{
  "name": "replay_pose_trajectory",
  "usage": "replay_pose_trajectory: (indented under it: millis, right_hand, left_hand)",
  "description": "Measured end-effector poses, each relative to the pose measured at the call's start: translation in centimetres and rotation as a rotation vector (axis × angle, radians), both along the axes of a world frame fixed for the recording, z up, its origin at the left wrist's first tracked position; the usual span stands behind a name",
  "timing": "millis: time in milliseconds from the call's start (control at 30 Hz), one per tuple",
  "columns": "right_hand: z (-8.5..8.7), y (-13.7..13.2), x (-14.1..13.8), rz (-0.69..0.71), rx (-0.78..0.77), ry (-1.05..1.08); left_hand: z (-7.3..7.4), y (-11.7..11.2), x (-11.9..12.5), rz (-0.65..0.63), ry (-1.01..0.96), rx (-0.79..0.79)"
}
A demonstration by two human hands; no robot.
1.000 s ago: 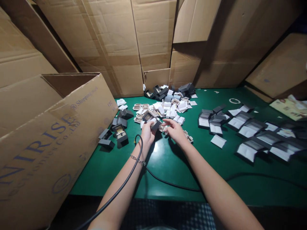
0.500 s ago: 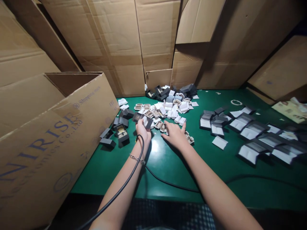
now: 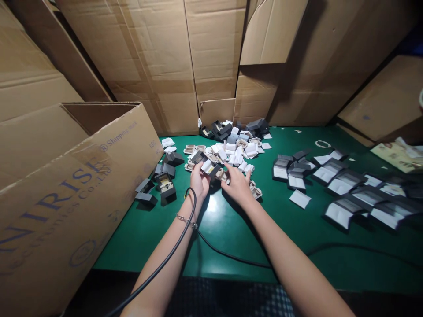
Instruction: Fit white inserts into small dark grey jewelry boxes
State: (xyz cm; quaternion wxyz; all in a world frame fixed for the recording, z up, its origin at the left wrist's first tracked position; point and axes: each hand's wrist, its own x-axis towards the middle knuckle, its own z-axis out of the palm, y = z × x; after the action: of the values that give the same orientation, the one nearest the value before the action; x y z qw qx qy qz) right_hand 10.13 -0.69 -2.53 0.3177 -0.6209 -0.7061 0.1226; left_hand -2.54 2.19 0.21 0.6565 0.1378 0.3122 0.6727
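Note:
My left hand (image 3: 200,182) is closed around a small dark box (image 3: 211,168), which lies open and shows a white and yellowish inside. Beside it, my right hand (image 3: 238,184) has thumb and forefinger around a small beige insert (image 3: 223,176), close to the box's right edge. More beige inserts (image 3: 255,190) lie just right of that hand. Behind both hands spreads a heap of white and beige inserts (image 3: 236,154). Several dark boxes (image 3: 166,187) stand to the left of my left hand, one of them open with a cream inside.
A large cardboard carton (image 3: 109,176) borders the green table (image 3: 224,246) on the left. Open dark boxes with white linings (image 3: 340,213) fill the right side. A white ring (image 3: 323,144) lies behind them. A black cable (image 3: 165,259) crosses my left forearm. Cardboard walls (image 3: 214,79) close the back.
The dark box in my left hand has turned and come right, toward the insert at my right fingers; its inside now shows more. My right hand has barely moved. The view has shifted slightly.

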Motion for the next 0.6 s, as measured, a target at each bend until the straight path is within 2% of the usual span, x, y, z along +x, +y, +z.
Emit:
replay_pose_trajectory:
  millis: [233,433,600]
  right_hand:
    - [0.0,0.1,0.1,-0.189,0.179,0.488]
    - [0.4,0.3,0.5,-0.199,0.248,0.768]
    - [0.8,1.0,1.5,-0.207,0.305,0.915]
  left_hand:
    - [0.3,-0.2,0.1,-0.021,-0.021,0.049]
    - [-0.6,-0.2,0.4,-0.022,0.169,0.028]
    - [-1.0,-0.4,0.6,-0.106,0.268,0.086]
